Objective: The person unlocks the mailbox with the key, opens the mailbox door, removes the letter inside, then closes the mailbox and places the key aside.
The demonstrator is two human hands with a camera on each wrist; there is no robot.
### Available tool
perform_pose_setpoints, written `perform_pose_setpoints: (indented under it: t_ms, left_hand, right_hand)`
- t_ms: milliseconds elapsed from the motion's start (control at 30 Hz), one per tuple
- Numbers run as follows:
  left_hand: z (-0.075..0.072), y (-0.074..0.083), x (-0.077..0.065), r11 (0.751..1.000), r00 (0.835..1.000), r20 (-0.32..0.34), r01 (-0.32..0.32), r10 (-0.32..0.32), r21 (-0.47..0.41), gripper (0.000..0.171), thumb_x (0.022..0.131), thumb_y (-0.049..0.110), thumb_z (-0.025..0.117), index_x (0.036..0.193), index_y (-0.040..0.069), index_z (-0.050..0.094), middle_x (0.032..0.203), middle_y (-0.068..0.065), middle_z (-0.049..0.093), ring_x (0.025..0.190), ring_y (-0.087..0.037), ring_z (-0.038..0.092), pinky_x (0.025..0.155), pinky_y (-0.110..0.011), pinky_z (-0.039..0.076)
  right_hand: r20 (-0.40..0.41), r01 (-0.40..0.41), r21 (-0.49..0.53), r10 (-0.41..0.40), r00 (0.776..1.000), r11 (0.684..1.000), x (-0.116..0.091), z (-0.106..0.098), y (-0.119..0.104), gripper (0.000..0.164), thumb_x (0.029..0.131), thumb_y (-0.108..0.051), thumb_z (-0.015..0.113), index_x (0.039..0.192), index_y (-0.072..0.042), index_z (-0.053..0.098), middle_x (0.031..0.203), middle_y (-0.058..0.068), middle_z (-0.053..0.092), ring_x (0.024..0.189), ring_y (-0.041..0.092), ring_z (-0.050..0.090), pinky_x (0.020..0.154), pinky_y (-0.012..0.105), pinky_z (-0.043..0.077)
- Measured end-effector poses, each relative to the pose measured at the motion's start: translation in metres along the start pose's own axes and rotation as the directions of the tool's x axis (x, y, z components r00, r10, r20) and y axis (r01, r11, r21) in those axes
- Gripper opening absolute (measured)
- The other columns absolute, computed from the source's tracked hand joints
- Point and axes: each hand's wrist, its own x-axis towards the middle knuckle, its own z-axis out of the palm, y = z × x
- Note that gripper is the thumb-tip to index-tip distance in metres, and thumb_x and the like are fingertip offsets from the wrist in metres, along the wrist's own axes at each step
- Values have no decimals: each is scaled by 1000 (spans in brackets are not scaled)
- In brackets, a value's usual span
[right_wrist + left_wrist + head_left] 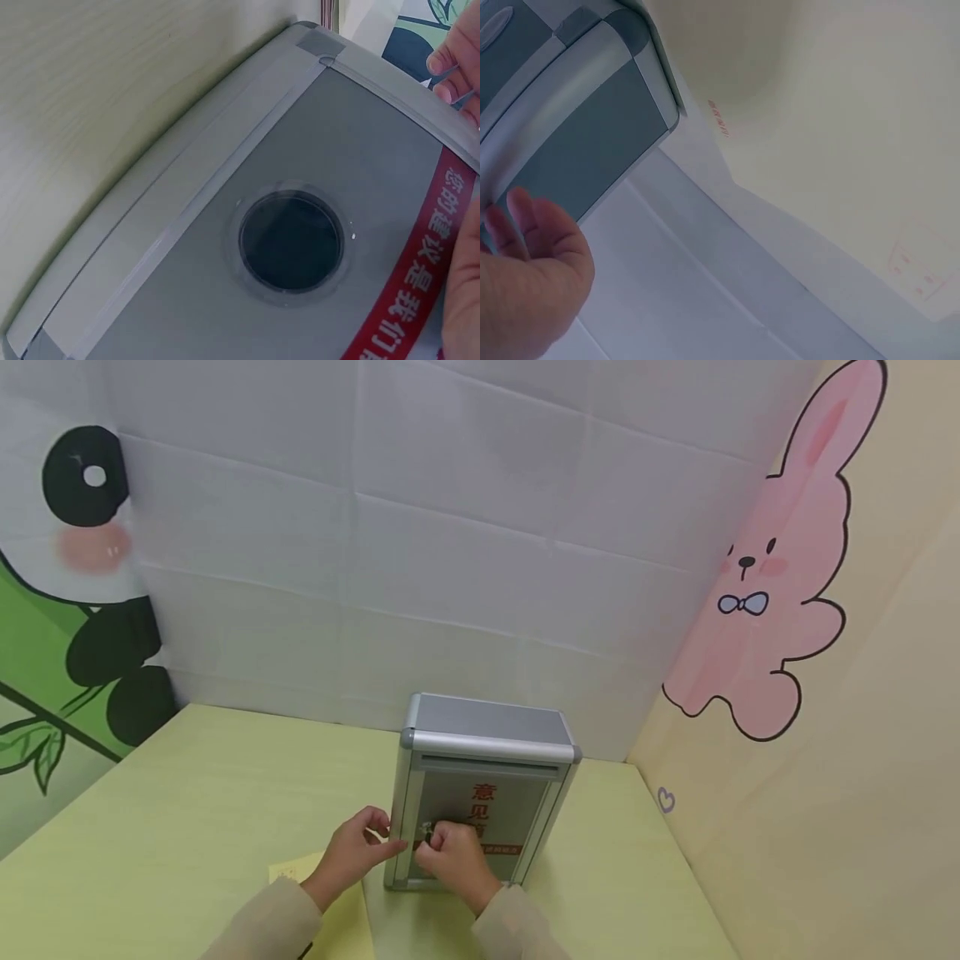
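A grey suggestion box with silver edges stands upright on the table, its front panel bearing red characters. My right hand is at the left part of that panel, finger and thumb pinching a small key at the metal lock; the fingers mostly hide the key. At the box's left edge is my left hand, its thumb and fingers spread apart and bent, fingertips right at the frame. In the left wrist view, the left fingers lie against the silver edge. A round dark window shows in the panel from the right wrist.
A yellow paper envelope with red print lies on the pale table, partly under the left forearm. Behind the box hangs a creased white backdrop. A side wall with a pink rabbit rises on the right.
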Motion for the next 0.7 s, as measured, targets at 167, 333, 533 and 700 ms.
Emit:
perform_pose_setpoints:
  t_ms: [167,333,533,700]
  left_hand:
    - [6,1,2,1000,1000,-17,-9,9,-1,29,81,9,78,86,6,50,80,-2,53,70,-15,51,60,-25,43]
    - [5,4,0,1000,1000,-5,3,-3,-28,30,83,12,76,88,6,47,82,-2,50,68,-13,49,59,-25,41]
    - [2,6,-1,1000,1000,-24,7,-7,14,28,81,16,79,86,7,53,82,-2,56,68,-13,52,59,-25,43]
    - [2,5,0,1000,999,-37,23,-22,22,27,80,16,79,85,7,54,81,-1,57,69,-14,53,59,-26,43]
  right_hand:
    - [6,-62,39,61,998,997,-4,-3,-2,23,82,-3,64,62,1,53,56,4,60,45,-1,40,44,16,28]
    - [36,-34,63,32,999,997,-8,-5,-2,28,90,-11,67,68,3,57,66,12,66,49,-2,44,46,16,29]
    - [36,-6,34,5,999,999,-10,-6,-5,27,92,-13,67,71,1,58,69,13,67,49,-1,42,46,15,30]
    - [-11,-162,130,165,986,978,-11,-1,-6,24,88,-12,72,71,1,58,69,13,69,57,15,64,54,22,49]
